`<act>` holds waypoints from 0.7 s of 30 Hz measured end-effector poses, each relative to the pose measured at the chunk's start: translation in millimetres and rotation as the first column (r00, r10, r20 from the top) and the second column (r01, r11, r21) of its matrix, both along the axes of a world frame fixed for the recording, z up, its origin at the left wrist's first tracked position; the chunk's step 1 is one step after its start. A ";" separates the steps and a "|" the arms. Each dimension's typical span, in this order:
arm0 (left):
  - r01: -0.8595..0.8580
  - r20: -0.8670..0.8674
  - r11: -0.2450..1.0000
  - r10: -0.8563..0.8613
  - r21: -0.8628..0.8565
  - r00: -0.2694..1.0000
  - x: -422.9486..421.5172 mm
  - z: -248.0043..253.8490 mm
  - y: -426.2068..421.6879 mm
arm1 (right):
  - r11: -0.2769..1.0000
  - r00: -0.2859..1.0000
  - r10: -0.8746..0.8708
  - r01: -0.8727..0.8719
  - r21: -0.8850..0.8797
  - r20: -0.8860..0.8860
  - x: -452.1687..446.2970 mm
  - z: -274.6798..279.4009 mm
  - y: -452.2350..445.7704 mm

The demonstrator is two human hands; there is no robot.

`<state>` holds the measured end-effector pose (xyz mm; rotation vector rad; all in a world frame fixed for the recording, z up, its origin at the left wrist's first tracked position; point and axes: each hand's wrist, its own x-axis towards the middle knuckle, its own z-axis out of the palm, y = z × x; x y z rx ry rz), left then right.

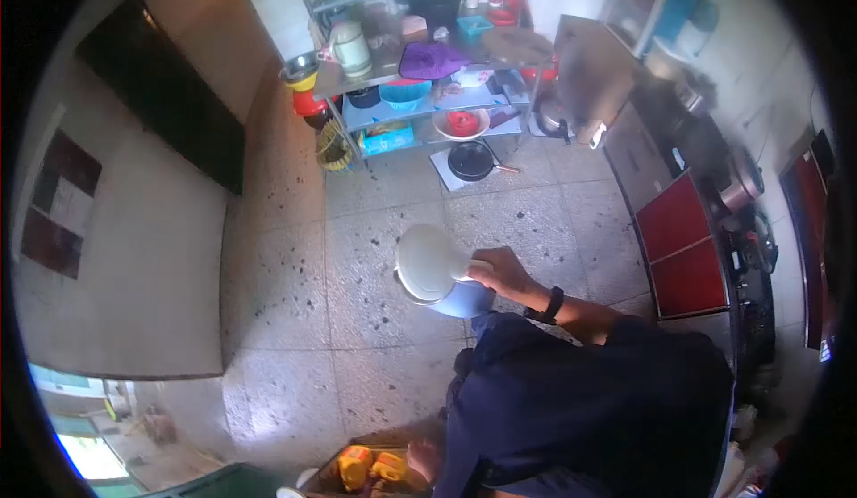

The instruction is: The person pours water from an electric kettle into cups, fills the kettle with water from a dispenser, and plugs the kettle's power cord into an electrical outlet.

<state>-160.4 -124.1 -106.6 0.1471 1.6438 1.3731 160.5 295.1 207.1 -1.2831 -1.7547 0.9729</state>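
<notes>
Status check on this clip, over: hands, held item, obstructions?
Right hand gripping rounded pale-blue jug with white lid. Left hand beside yellow plastic containers, grip unclear. Jug over speckled tiled floor. Black round frying pan ahead, apart from jug.

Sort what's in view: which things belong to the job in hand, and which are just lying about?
In the job:
pale lidded jug, held in the right hand
perhaps the yellow containers beside the left hand

Apparently just lying about:
frying pan
purple cloth
blue basin
</notes>
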 end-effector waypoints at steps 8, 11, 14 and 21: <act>0.321 -0.587 0.689 -0.723 -0.649 0.365 0.2 -8.5 102.0 | 0.979 0.997 0.005 -0.020 -0.204 -0.076 30.9 -25.0 89.9; 0.337 -0.402 0.426 -0.904 -0.839 0.143 11.1 -11.3 161.0 | 0.987 0.994 0.013 -0.030 -0.156 -0.107 40.3 -33.1 128.4; 0.417 -0.373 0.358 -0.927 -0.836 0.048 6.9 -31.8 197.2 | 0.997 0.997 -0.004 -0.002 -0.080 -0.079 47.7 -35.7 156.5; 0.609 -0.855 0.619 -0.472 -0.496 -0.216 -41.6 -55.2 271.8 | 0.969 0.977 -0.166 0.135 -0.209 -0.137 53.9 -47.7 214.6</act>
